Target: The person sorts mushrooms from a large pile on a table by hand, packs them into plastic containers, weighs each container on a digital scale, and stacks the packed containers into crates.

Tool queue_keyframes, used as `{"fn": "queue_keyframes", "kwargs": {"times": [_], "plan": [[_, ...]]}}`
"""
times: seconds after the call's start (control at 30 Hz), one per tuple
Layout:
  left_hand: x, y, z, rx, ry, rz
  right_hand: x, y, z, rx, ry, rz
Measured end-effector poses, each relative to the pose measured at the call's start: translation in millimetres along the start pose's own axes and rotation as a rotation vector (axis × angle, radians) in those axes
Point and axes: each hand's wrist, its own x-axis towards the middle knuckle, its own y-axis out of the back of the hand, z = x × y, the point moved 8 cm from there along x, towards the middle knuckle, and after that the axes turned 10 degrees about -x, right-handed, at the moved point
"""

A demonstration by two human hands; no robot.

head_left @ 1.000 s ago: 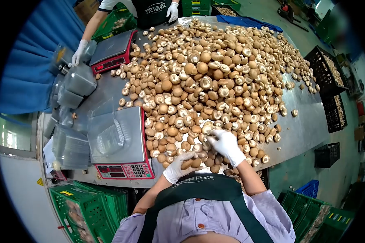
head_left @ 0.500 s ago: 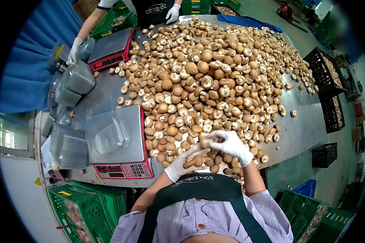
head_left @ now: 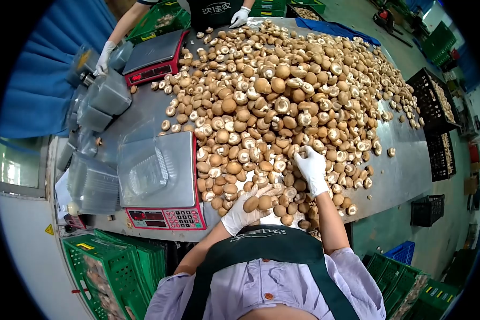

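My left hand [head_left: 241, 214], in a white glove, is palm up at the near edge of the pile with brown-capped mushrooms [head_left: 264, 202] resting in its curled fingers. My right hand [head_left: 311, 169], also gloved, reaches farther into the mushroom pile [head_left: 282, 106]; its fingers close around a mushroom there, partly hidden by the glove. To the left of the pile stands a red-framed scale [head_left: 162, 217] with a clear plastic tray [head_left: 148, 173] on its plate.
Stacked clear trays [head_left: 93, 181] stand left of the scale. Across the metal table [head_left: 405, 165], a co-worker's gloved hand [head_left: 105, 57] touches more trays beside a second scale [head_left: 154, 53]. Green crates [head_left: 112, 266] sit below at left, black crates [head_left: 434, 101] at right.
My right hand has moved away from my left, forward and to the right into the pile. My left hand has shifted slightly and still holds mushrooms. The view has shifted a little.
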Motion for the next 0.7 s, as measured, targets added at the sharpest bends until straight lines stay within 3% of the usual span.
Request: {"fn": "queue_keyframes", "kwargs": {"times": [0.03,0.1,0.13,0.2,0.3,0.43,0.57,0.6,0.7], "plan": [[-1,-12,6,0.498,-0.077,-0.1,-8,10,-4,-0.003,0.002,-0.002],[-5,-30,1,0.554,-0.045,-0.133,-26,21,-10,0.413,-0.036,-0.198],[-8,-42,-2,0.582,-0.03,-0.15,-32,26,-22,0.387,0.124,-0.248],[-8,-37,-12,0.199,0.101,-0.094,-59,28,-47,0.387,0.323,-0.556],[-3,0,-11,0.112,0.076,0.036,-50,33,-41,0.337,0.169,-0.46],[-9,3,-4,0.078,0.005,0.152,-9,20,-39,-0.085,0.149,-0.101],[-7,0,-2,0.098,-0.024,0.151,19,-34,-50,-0.362,0.19,-0.12],[-9,-7,-2,0.099,-0.026,0.15,21,-34,-58,-0.348,0.205,-0.051],[-12,-33,3,0.279,-0.08,0.023,23,-32,-53,-0.248,0.178,-0.134]]}}
